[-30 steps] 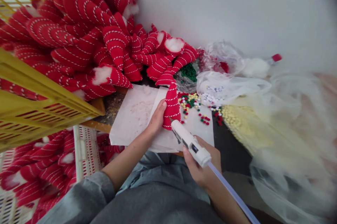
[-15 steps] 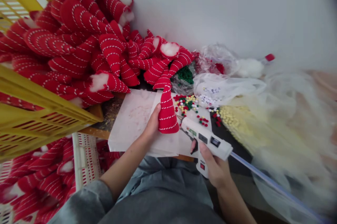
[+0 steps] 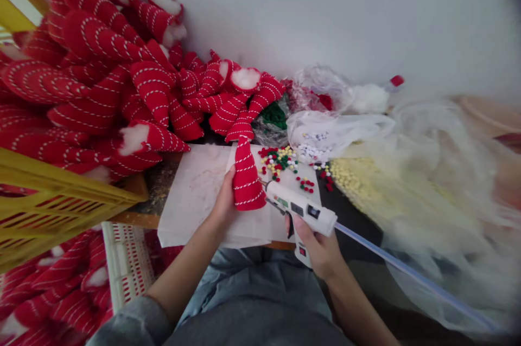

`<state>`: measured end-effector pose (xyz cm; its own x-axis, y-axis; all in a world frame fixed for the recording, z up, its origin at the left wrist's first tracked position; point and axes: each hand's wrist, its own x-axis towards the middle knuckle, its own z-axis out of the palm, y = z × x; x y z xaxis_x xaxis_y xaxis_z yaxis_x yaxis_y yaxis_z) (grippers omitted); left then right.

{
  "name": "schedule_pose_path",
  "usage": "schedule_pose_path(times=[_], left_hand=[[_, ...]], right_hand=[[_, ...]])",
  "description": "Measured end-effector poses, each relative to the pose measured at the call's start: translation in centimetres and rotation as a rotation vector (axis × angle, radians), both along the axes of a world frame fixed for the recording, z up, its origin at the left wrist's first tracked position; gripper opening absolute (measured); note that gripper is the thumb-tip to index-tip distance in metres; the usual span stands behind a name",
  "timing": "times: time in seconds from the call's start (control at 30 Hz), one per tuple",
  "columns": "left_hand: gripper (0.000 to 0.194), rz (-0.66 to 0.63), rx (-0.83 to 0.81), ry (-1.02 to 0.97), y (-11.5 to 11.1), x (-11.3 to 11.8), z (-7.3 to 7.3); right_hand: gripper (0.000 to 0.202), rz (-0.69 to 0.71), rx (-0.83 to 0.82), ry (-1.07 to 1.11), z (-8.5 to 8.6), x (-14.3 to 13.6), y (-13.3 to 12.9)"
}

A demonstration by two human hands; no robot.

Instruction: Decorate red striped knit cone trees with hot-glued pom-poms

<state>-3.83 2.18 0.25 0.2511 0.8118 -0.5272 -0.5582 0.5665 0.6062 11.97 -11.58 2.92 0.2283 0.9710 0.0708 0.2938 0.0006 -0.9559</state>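
Observation:
A red stuffed cone with white stitched stripes (image 3: 247, 180) stands over the white paper sheets (image 3: 195, 188), its wide end toward me. My left hand (image 3: 225, 197) grips its left side. Wrapped round the handle of a white glue gun (image 3: 301, 206) is my right hand (image 3: 319, 248), with a finger at the black trigger. The gun's nozzle points left, at the cone's right side near the wide end; whether the tip touches the fabric I cannot tell. Small red, green, yellow and white pompoms (image 3: 279, 160) lie on the paper just beyond the nozzle.
Striped red cones (image 3: 97, 80) pile up at the left, behind a yellow crate (image 3: 61, 194). Below it, a white basket (image 3: 128, 259) stands beside more cones. Clear bags (image 3: 448, 156), one with yellow pompoms (image 3: 354, 175), cover the right. A wall rises behind.
The whole view has shifted, so most things appear further left. Both hands keep their hold on the cone and the glue gun, with little change between them.

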Motion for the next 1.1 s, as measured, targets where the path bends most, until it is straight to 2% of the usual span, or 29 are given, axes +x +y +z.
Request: schedule_pose_path(times=[0.17,0.33,0.53,0.67,0.9,1.1], left_hand=[[0.038,-0.014,-0.034,0.003,0.0,0.0,0.2],[0.039,-0.014,0.014,-0.023,-0.1,0.0,0.5],[0.040,-0.022,0.020,-0.008,-0.2,0.0,-0.1],[0.042,-0.042,0.051,-0.014,-0.4,0.2,-0.3],[0.058,-0.059,0.160,0.001,-0.6,0.4,-0.5],[0.058,-0.049,0.177,-0.012,-0.6,0.5,-0.9]], right_hand=[[0.044,0.028,-0.004,-0.006,-0.4,0.2,0.1],[0.043,0.024,-0.015,-0.028,-0.5,0.3,0.0],[0.043,0.011,-0.031,0.068,1.0,0.1,-0.3],[0.037,-0.006,0.091,0.050,1.9,-0.4,0.5],[0.034,0.034,0.118,0.011,0.9,0.0,1.6],[0.035,0.004,0.071,0.013,0.5,0.0,1.4]])
